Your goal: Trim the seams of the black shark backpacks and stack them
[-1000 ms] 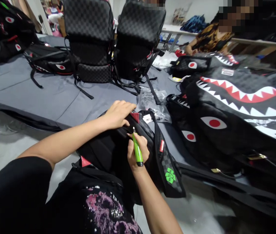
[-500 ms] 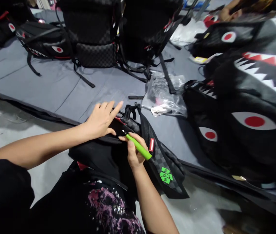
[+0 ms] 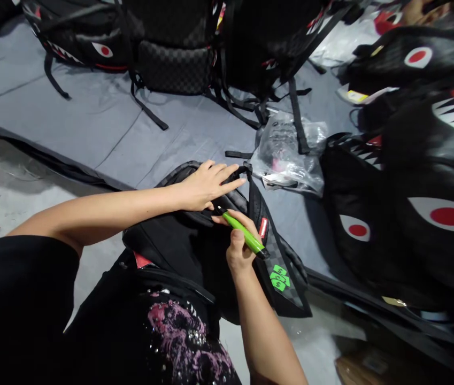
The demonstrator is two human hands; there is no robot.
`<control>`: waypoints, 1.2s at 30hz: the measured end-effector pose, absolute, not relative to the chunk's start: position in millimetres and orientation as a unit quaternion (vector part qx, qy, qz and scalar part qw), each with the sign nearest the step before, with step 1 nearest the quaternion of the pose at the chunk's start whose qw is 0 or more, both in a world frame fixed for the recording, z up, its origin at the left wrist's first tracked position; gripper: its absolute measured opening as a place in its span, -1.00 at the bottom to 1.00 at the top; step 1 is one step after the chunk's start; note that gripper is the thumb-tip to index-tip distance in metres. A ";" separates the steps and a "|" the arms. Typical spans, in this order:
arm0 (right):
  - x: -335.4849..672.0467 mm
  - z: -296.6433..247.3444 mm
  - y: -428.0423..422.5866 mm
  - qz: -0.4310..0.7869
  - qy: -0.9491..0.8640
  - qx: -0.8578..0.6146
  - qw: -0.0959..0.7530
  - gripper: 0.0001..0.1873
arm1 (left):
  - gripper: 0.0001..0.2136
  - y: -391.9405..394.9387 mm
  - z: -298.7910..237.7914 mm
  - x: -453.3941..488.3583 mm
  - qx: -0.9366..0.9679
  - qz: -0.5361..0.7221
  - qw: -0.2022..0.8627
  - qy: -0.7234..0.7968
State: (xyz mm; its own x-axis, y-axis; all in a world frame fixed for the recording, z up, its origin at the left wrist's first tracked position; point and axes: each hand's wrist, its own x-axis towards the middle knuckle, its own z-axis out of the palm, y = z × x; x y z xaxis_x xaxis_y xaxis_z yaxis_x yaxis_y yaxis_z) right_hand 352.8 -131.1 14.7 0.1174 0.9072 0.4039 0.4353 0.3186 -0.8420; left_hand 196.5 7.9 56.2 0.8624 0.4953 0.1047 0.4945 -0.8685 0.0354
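A black backpack (image 3: 170, 243) lies across my lap and the table edge, with a checkered grey-black panel, a small red label (image 3: 263, 228) and a green print (image 3: 280, 278) on its right side. My left hand (image 3: 210, 184) rests over the bag's upper part, fingers spread and stretched out. In my right hand (image 3: 239, 251) is a bright green pen-like tool (image 3: 245, 231) with a black end and a thin pale tip. That tip points up-left, close to my left thumb. What lies beneath my left palm is hidden.
Grey cloth covers the table (image 3: 90, 123). A clear plastic bag (image 3: 291, 144) lies just beyond the backpack. Black shark-face bags (image 3: 403, 251) crowd the right, and checkered backpacks (image 3: 176, 67) line the back. Another person's hand (image 3: 421, 10) shows blurred at top right. A cardboard box (image 3: 365, 369) is below.
The view has shifted, with the table things now higher and farther right. My left hand has moved over the bag's upper opening. The green tool stays in my right hand.
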 end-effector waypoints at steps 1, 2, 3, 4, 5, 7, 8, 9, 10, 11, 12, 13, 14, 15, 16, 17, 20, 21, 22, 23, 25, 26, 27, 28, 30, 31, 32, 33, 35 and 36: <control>354.2 15.2 -129.7 0.221 -0.625 -0.539 0.520 -0.59 | -0.07 6.6 57.1 196.1 0.965 0.056 0.004 0.256; 356.2 16.3 -128.6 0.207 -0.627 -0.544 0.517 -0.62 | -0.09 5.7 57.5 195.9 0.965 0.056 0.007 0.256; 359.0 18.1 -128.1 0.185 -0.630 -0.554 0.511 -0.65 | -0.10 5.2 57.6 195.7 0.965 0.055 0.011 0.257; 362.6 20.9 -128.2 0.162 -0.634 -0.568 0.499 -0.68 | -0.11 5.2 57.4 195.7 0.964 0.055 0.016 0.259; 366.8 24.7 -128.8 0.143 -0.638 -0.584 0.480 -0.71 | -0.12 5.4 56.9 195.8 0.963 0.054 0.022 0.262; 375.6 34.9 -130.9 0.137 -0.656 -0.604 0.433 -0.77 | -0.12 6.4 55.9 196.5 0.962 0.050 0.032 0.267; 379.1 40.7 -131.7 0.150 -0.668 -0.603 0.410 -0.77 | -0.11 7.0 55.4 197.0 0.961 0.048 0.035 0.269; 381.4 46.4 -131.9 0.168 -0.680 -0.597 0.392 -0.76 | -0.10 7.7 54.9 197.6 0.961 0.046 0.038 0.271; 382.4 51.8 -131.3 0.182 -0.689 -0.591 0.378 -0.74 | -0.09 8.3 54.5 198.2 0.960 0.044 0.039 0.274; 382.1 56.4 -129.5 0.189 -0.694 -0.589 0.369 -0.72 | -0.07 9.0 54.1 198.9 0.959 0.042 0.039 0.277; 380.7 60.3 -126.6 0.188 -0.694 -0.593 0.361 -0.72 | -0.06 9.7 53.8 199.5 0.959 0.040 0.040 0.279; 378.6 63.6 -122.6 0.180 -0.695 -0.601 0.352 -0.73 | -0.06 10.5 53.5 200.1 0.958 0.039 0.039 0.281; 376.4 66.3 -117.9 0.167 -0.700 -0.605 0.340 -0.76 | -0.05 11.3 53.4 200.6 0.958 0.039 0.039 0.283; 374.6 68.9 -112.8 0.158 -0.712 -0.603 0.323 -0.78 | -0.05 12.0 53.5 201.0 0.957 0.042 0.038 0.283; 373.6 71.5 -107.7 0.156 -0.728 -0.595 0.302 -0.81 | -0.05 12.7 53.9 201.4 0.957 0.045 0.038 0.284; 373.4 74.2 -102.8 0.164 -0.746 -0.582 0.279 -0.84 | -0.05 13.3 54.7 201.8 0.957 0.046 0.038 0.284; 377.2 82.9 -89.9 0.211 -0.775 -0.549 0.233 -0.85 | -0.05 14.4 58.9 203.1 0.957 0.031 0.043 0.286; 378.8 85.2 -86.1 0.226 -0.776 -0.544 0.224 -0.84 | -0.05 14.7 60.5 203.6 0.957 0.021 0.045 0.287; 380.2 86.9 -82.7 0.240 -0.779 -0.538 0.216 -0.84 | -0.05 15.1 61.9 204.0 0.957 0.012 0.046 0.287; 381.0 88.0 -79.6 0.253 -0.781 -0.534 0.202 -0.84 | -0.06 15.4 62.8 204.3 0.957 0.005 0.046 0.287; 381.5 88.9 -75.5 0.271 -0.783 -0.533 0.170 -0.83 | -0.08 16.3 63.0 204.4 0.957 0.001 0.046 0.286; 381.4 89.1 -74.8 0.274 -0.783 -0.536 0.156 -0.83 | -0.09 16.7 62.4 204.1 0.957 0.004 0.045 0.286; 381.2 89.5 -75.3 0.272 -0.782 -0.541 0.147 -0.82 | -0.09 17.1 61.5 203.8 0.958 0.008 0.045 0.283; 381.3 90.1 -76.8 0.268 -0.780 -0.547 0.143 -0.81 | -0.10 17.4 60.6 203.3 0.959 0.012 0.045 0.280; 381.9 91.6 -81.5 0.258 -0.775 -0.558 0.144 -0.79 | -0.11 17.7 59.7 202.4 0.961 0.017 0.044 0.274; 382.5 92.3 -84.1 0.255 -0.773 -0.563 0.145 -0.78 | -0.11 17.8 60.1 202.0 0.961 0.016 0.042 0.273; 383.2 92.8 -86.2 0.252 -0.771 -0.566 0.148 -0.78 | -0.11 17.8 61.0 201.6 0.961 0.013 0.041 0.272; 383.8 92.9 -87.8 0.250 -0.769 -0.568 0.151 -0.78 | -0.11 17.9 62.5 201.2 0.961 0.009 0.040 0.272; 384.4 91.6 -89.0 0.248 -0.768 -0.567 0.164 -0.79 | -0.12 18.1 66.4 200.4 0.962 -0.003 0.040 0.270; 384.2 90.2 -88.7 0.249 -0.769 -0.563 0.173 -0.80 | -0.13 18.3 68.2 199.9 0.962 -0.010 0.043 0.268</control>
State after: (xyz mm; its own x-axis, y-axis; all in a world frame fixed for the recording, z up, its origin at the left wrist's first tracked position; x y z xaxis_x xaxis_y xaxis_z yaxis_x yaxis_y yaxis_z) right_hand 384.2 -88.7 90.2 -0.3061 0.9519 -0.0143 0.7791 0.2418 -0.5784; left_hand 199.9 18.3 68.2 0.8562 0.5149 -0.0419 0.5166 -0.8527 0.0779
